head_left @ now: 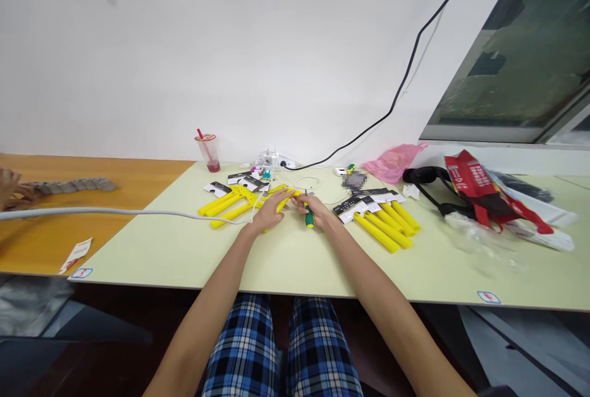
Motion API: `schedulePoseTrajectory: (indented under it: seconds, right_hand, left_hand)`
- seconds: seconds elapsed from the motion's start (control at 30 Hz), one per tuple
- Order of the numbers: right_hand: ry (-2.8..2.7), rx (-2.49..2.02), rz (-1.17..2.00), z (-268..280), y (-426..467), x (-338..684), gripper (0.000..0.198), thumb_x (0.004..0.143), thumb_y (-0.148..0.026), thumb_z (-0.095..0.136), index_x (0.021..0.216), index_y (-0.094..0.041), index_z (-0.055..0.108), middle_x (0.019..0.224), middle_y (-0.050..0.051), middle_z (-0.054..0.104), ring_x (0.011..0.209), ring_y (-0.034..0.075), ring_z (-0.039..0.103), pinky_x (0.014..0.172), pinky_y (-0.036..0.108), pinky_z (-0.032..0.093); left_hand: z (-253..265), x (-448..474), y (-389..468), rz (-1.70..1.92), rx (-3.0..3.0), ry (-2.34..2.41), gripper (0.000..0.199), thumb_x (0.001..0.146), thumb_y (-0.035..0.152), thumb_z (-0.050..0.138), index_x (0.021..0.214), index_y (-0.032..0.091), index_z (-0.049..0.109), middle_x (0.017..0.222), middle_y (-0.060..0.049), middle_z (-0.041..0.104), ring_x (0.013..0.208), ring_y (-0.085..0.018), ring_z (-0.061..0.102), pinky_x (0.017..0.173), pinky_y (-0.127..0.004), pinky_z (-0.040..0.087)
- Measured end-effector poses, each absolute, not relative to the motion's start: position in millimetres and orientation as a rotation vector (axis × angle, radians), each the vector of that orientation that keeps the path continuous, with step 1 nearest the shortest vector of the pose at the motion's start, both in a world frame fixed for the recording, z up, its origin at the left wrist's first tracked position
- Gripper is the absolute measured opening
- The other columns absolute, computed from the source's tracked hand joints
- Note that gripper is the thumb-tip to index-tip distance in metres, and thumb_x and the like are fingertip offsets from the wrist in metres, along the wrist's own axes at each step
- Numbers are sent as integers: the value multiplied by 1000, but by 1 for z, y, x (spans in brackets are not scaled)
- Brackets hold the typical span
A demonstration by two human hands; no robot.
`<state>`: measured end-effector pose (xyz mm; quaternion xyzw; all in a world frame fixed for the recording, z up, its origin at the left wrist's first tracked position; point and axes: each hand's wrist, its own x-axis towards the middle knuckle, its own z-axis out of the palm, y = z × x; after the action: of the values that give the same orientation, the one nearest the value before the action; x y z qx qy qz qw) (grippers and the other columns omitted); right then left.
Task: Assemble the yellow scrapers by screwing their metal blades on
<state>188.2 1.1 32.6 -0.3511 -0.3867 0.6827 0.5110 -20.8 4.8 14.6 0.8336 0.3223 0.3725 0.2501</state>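
Near the middle of the pale table, my left hand (270, 211) is closed around a yellow tool part (290, 193); its exact kind is not clear. My right hand (316, 206) is close beside it, with its fingers curled around a green-and-yellow screwdriver (309, 219), whose handle points toward me. Left of my left hand lie yellow long-handled tools (225, 203) with black-and-white cards (217, 188). To the right of my right hand is a second group of yellow handles (380, 231), also with cards (353, 207).
A cup with a red straw (211, 152) stands at the back left. White cables and a power strip (271, 158) lie along the wall. Right are a pink bag (396, 162), black headphones (426, 177) and a red bag (477, 188). Another person's hand (9, 188) is far left.
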Motion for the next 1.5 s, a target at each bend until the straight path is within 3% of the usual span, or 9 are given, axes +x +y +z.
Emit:
schedulePoseTrajectory:
  seconds: [0.13, 0.53, 0.67, 0.8, 0.93, 1.07, 1.27, 1.5]
  right_hand:
    - [-930, -844, 1650, 36, -1, 188, 16, 80, -13, 82, 83, -15, 66, 81, 8, 75, 58, 8, 55, 37, 16, 26]
    - [-967, -881, 1620, 44, -8, 186, 17, 83, -22, 85, 83, -15, 68, 74, 5, 69, 52, 7, 46, 36, 17, 27]
    - [-988, -886, 1521, 43, -8, 186, 24, 80, -28, 90, 86, -16, 70, 82, 4, 69, 58, 8, 50, 37, 16, 29]
    - [-1011, -910, 1392, 40, -5, 186, 43, 69, -43, 100, 86, -18, 69, 74, -2, 63, 57, 8, 47, 38, 18, 30]
    - [-1036, -965, 1254, 37, -2, 186, 52, 64, -52, 102, 91, -20, 69, 63, -7, 55, 50, 8, 44, 37, 21, 32]
    - [-1096, -1027, 1124, 35, -1, 187, 48, 69, -51, 99, 94, -21, 72, 67, -4, 62, 47, 9, 44, 35, 22, 36]
    - [-1206, -1108, 1014, 34, 0, 191, 37, 77, -42, 95, 98, -18, 76, 104, 6, 79, 46, 6, 51, 32, 20, 40]
    - [-1214, -1155, 1076, 28, 3, 194, 32, 78, -31, 96, 99, -16, 78, 92, 7, 79, 46, 10, 60, 31, 19, 41]
  left_hand:
    - [16, -20, 5, 1051, 2201, 845, 97, 65, 4, 56, 158, 29, 62, 173, -9, 47, 161, -39, 41, 108, -55, 63]
    - [28, -14, -7, 1101, 2008, 807, 87, 64, 1, 61, 145, 31, 72, 166, -9, 56, 160, -41, 41, 109, -58, 61]
    - [29, -9, -9, 1121, 1915, 817, 86, 65, 0, 64, 146, 29, 72, 168, -10, 54, 144, -38, 60, 111, -53, 60]
    - [31, -1, -10, 1077, 1687, 812, 93, 65, 2, 70, 154, 30, 66, 170, -12, 51, 116, -32, 77, 94, -44, 65]
    - [34, 7, -13, 1071, 1410, 736, 102, 59, 2, 74, 157, 28, 61, 173, -17, 46, 115, -34, 78, 75, -32, 64]
    - [36, 13, -19, 1036, 1200, 711, 99, 58, 0, 75, 153, 24, 58, 166, -20, 54, 119, -35, 78, 79, -33, 65]
    - [38, 18, -25, 974, 989, 727, 87, 59, -3, 70, 141, 23, 60, 142, -15, 71, 121, -33, 78, 88, -35, 66]
    - [36, 19, -26, 922, 852, 740, 90, 60, -6, 69, 145, 21, 53, 129, -14, 76, 118, -28, 79, 92, -33, 66]
